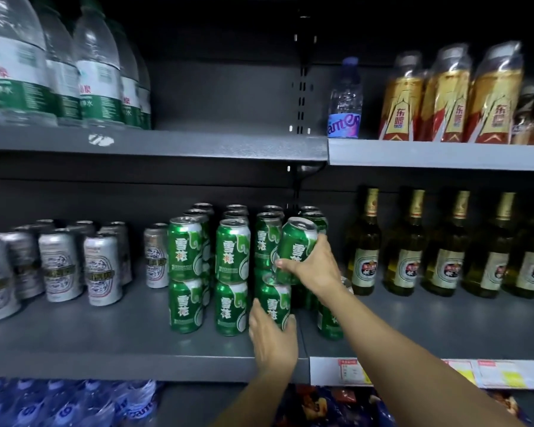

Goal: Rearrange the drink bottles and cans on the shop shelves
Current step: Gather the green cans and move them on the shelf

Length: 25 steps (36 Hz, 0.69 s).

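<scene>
A single head-worn camera faces the shop shelves (154,362) squarely from close range, tilted slightly downward (wide-angle, so the shelf edges bow). Both forearms enter from the bottom edge; there is no second view to overlap.

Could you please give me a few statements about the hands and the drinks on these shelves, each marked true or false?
1. The right hand grips a tilted green can. True.
2. The left hand holds a silver can. False: it grips a lower green can.
3. The green cans are stacked two high. True.
4. The glass bottles stand left of the green cans. False: they stand to the right.
5. The small blue-labelled bottle lies on its side. False: it stands upright.
</scene>
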Each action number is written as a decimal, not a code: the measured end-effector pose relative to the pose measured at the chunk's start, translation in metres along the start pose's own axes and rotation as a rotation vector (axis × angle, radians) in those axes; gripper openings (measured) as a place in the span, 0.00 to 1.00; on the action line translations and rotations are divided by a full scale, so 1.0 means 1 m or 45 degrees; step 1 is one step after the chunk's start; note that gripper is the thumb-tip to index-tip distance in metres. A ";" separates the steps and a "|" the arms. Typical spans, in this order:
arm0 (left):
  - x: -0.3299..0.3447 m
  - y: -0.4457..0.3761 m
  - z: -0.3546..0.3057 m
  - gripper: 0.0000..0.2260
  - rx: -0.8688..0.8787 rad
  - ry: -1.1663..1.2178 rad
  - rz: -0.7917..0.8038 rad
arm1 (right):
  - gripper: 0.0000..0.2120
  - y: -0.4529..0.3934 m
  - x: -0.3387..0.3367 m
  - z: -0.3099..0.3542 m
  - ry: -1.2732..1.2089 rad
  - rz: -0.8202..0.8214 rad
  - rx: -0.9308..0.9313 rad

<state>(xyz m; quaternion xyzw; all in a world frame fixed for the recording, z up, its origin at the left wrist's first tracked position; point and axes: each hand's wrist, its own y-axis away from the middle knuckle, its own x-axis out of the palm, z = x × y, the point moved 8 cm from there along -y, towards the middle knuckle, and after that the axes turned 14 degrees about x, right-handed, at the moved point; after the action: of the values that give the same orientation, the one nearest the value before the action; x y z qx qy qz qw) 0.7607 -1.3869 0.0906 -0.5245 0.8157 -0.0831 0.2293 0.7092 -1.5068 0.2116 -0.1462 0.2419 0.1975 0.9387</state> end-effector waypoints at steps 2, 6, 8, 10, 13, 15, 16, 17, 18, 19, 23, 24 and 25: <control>0.007 -0.003 0.005 0.37 -0.051 -0.028 0.047 | 0.39 0.000 0.009 0.007 0.072 0.027 -0.023; 0.006 -0.010 0.008 0.36 -0.097 -0.147 0.038 | 0.40 0.001 0.021 0.016 0.208 0.034 -0.061; 0.004 -0.013 0.008 0.35 -0.103 -0.212 0.038 | 0.41 0.000 0.023 0.017 0.236 0.036 -0.062; 0.003 -0.017 0.010 0.34 -0.109 -0.256 0.055 | 0.42 -0.002 0.024 0.018 0.258 0.047 -0.062; 0.004 -0.020 0.013 0.32 -0.136 -0.275 0.085 | 0.42 -0.004 0.024 0.019 0.280 0.072 -0.068; 0.007 -0.021 0.014 0.30 -0.140 -0.259 0.086 | 0.41 -0.005 0.024 0.019 0.289 0.074 -0.071; 0.008 -0.021 0.014 0.30 -0.137 -0.247 0.082 | 0.41 -0.005 0.025 0.020 0.300 0.068 -0.074; 0.008 -0.021 0.014 0.29 -0.132 -0.237 0.076 | 0.41 -0.005 0.025 0.020 0.313 0.059 -0.074; 0.008 -0.021 0.015 0.29 -0.126 -0.230 0.067 | 0.41 -0.005 0.026 0.020 0.327 0.051 -0.075; 0.008 -0.021 0.015 0.29 -0.116 -0.229 0.059 | 0.41 -0.005 0.027 0.020 0.339 0.044 -0.078; 0.008 -0.023 0.019 0.27 -0.081 -0.248 0.057 | 0.42 -0.006 0.032 0.021 0.364 0.050 -0.114; 0.008 -0.023 0.019 0.27 -0.079 -0.247 0.058 | 0.42 -0.007 0.032 0.020 0.374 0.075 -0.122; 0.009 -0.023 0.020 0.26 -0.078 -0.243 0.060 | 0.43 -0.008 0.032 0.019 0.379 0.110 -0.128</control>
<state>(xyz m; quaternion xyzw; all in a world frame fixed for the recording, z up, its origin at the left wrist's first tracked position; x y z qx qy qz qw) 0.7856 -1.4029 0.0796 -0.5176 0.8044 -0.0022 0.2917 0.7463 -1.4975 0.2122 -0.2102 0.3743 0.2256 0.8745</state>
